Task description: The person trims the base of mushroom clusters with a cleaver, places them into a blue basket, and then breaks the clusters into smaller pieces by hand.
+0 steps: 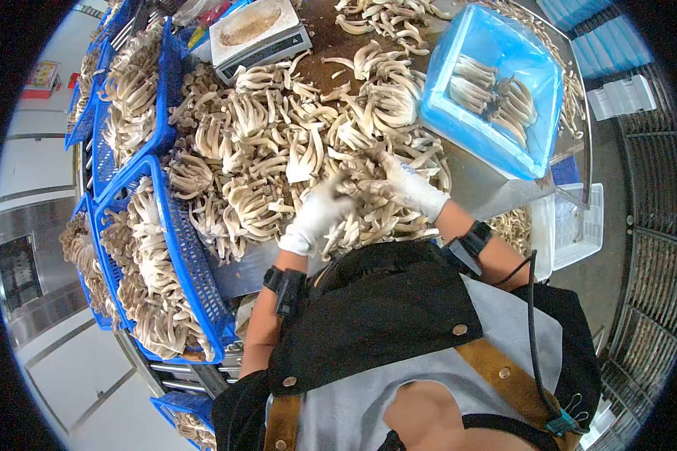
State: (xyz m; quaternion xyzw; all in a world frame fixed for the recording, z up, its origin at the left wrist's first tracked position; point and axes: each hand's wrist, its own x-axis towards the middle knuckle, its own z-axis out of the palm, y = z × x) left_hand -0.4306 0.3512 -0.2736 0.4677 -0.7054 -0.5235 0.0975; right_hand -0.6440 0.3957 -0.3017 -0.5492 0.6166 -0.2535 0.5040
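A heap of pale, long-stemmed mushrooms is spread across the middle of the steel worktop. The white-gloved left hand is pressed into the heap near the front edge with its fingers bent; because of blur, its grip cannot be told. The white-gloved right hand is laid just beside it, fingers extended, nothing clasped. A blue plastic mesh basket is set at the left edge, and a translucent blue tub at the right.

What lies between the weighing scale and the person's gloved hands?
A heap of loose mushrooms fills the whole stretch from the scale to the left hand and right hand, as the head view shows.
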